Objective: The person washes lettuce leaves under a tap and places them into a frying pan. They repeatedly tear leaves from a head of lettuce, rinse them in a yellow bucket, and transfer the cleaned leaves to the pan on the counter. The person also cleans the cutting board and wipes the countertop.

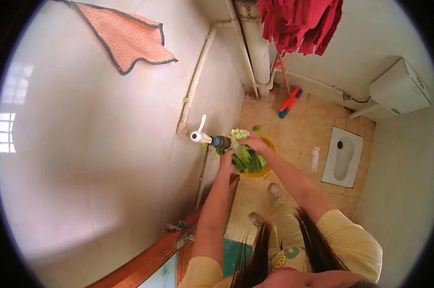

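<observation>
Under the white wall tap (197, 136), with its dark ribbed spout end, I hold a bunch of leafy green vegetables (248, 160) in both hands. My right hand (255, 143) grips the pale stem end from the right side. On the left, my left hand (227, 160) is closed on the leaves, close below the spout; its fingers are partly hidden by them. Beneath the greens is a yellow basin (269, 169), mostly covered by them and my arm. A loose green leaf (257, 128) shows past the far rim of the basin. Whether water runs is hard to make out.
An orange cloth (125, 38) hangs on the left wall. Red mop strips (301, 24) hang at the top, above a broom head (290, 102). On the right are a squat toilet (342, 157) and a white cistern (400, 90). A wooden door edge (154, 252) stands at lower left.
</observation>
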`<state>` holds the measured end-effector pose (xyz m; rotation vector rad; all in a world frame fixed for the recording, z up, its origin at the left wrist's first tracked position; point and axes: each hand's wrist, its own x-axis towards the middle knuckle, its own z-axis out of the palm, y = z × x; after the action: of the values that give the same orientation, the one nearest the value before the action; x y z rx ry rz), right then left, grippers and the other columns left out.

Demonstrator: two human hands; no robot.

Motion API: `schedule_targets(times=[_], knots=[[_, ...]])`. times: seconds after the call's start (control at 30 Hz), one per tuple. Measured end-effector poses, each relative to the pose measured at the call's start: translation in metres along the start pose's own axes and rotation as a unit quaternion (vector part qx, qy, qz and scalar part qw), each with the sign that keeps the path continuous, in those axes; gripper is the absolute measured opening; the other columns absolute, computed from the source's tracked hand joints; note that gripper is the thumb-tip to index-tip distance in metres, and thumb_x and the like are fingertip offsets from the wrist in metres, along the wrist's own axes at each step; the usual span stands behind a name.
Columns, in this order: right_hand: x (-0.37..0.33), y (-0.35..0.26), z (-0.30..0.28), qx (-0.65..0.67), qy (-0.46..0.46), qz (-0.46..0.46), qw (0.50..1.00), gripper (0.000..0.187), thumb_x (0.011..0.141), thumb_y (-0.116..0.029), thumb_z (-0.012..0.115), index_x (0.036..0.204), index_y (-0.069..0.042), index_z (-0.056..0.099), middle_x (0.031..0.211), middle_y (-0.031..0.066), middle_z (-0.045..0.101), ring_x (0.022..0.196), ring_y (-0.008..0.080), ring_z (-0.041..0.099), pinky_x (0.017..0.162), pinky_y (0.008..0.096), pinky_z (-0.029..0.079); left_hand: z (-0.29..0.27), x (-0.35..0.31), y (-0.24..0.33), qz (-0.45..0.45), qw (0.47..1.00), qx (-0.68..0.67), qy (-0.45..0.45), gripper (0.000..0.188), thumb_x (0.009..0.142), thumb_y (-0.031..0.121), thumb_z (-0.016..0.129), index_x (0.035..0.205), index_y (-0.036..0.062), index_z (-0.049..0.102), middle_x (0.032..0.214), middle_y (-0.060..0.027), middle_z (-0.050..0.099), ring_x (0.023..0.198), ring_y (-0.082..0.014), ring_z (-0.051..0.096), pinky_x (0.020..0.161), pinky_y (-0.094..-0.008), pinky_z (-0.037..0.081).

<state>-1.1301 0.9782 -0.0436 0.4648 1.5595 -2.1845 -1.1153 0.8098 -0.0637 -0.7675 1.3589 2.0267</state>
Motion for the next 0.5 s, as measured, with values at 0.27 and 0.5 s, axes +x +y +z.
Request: schedule_targets(times=[0.27,0.5], knots=[[0.020,0.049,-0.027,0.269,-0.097,0.112,0.952,0.046,0.075,-0.021,0.066,0.114,-0.004,0.050,0.103,0.0096,0.059,0.092,0.0212,0.058,0.080,0.0347,0.048,0.027,0.030,-0.004,0.113,0.838,0.530,0.067,0.035,0.078,0.011,0.050,0.112,0.0017,0.050,0.110,-0.0152,0.054,0.100,-0.0257,0.052,0.081,-0.0337,0.041],[0.020,0.052,-0.026,0.265,-0.041,0.099,0.958,0.043,0.071,-0.020,0.069,0.108,-0.003,0.055,0.098,0.0107,0.061,0.084,0.0218,0.060,0.073,0.0350,0.051,0.030,0.007,0.009,0.041,0.976,0.207,-0.051,0.039,0.084,0.022,0.052,0.118,0.0019,0.046,0.114,-0.0105,0.051,0.102,-0.0223,0.050,0.082,-0.0355,0.042]])
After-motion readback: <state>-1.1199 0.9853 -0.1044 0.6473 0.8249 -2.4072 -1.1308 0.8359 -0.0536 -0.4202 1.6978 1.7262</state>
